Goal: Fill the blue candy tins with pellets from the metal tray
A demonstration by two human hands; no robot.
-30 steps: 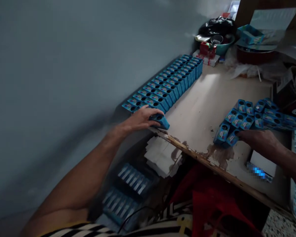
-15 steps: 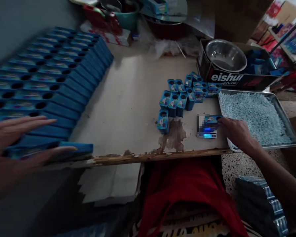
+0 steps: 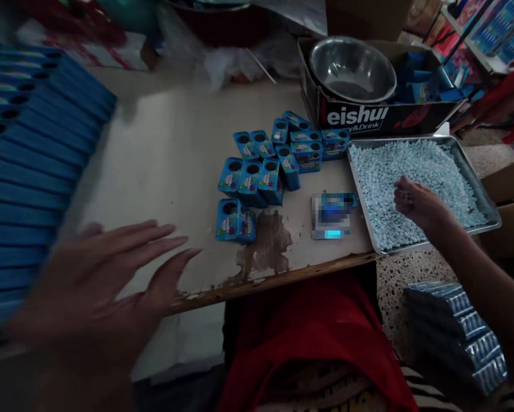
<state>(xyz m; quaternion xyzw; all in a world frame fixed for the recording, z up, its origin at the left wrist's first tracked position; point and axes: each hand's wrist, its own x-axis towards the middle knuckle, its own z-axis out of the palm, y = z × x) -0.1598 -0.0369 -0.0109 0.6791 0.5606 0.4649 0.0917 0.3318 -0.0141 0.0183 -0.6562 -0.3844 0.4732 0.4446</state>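
My left hand (image 3: pixel 115 274) is over the table's front left, its fingers stretched and apart, holding nothing. To its left stand rows of blue boxes (image 3: pixel 42 166) with round dark holes in their tops. My right hand (image 3: pixel 422 209) is above the small pale-blue pellets (image 3: pixel 381 183) in a metal tray (image 3: pixel 364 220); its fingers are curled together, and what they may hold is hidden. Between the hands, a small device with a lit display (image 3: pixel 333 234), partly pixelated, carries a blue box (image 3: pixel 348 199). Several similar small boxes (image 3: pixel 252 177) stand left of it.
Behind the tray, a steel bowl (image 3: pixel 354 68) sits on a black printed carton (image 3: pixel 360 119) holding blue packets. Crumpled clear plastic (image 3: pixel 214 63) lies at the back. The table's worn wooden edge (image 3: pixel 278 280) runs along the front. Silvery-blue packs (image 3: pixel 458 332) lie below, on the right.
My right hand has left the box on the lit device and moved over the pellets. My left hand has come away from the left rows toward the middle. The view has turned right.
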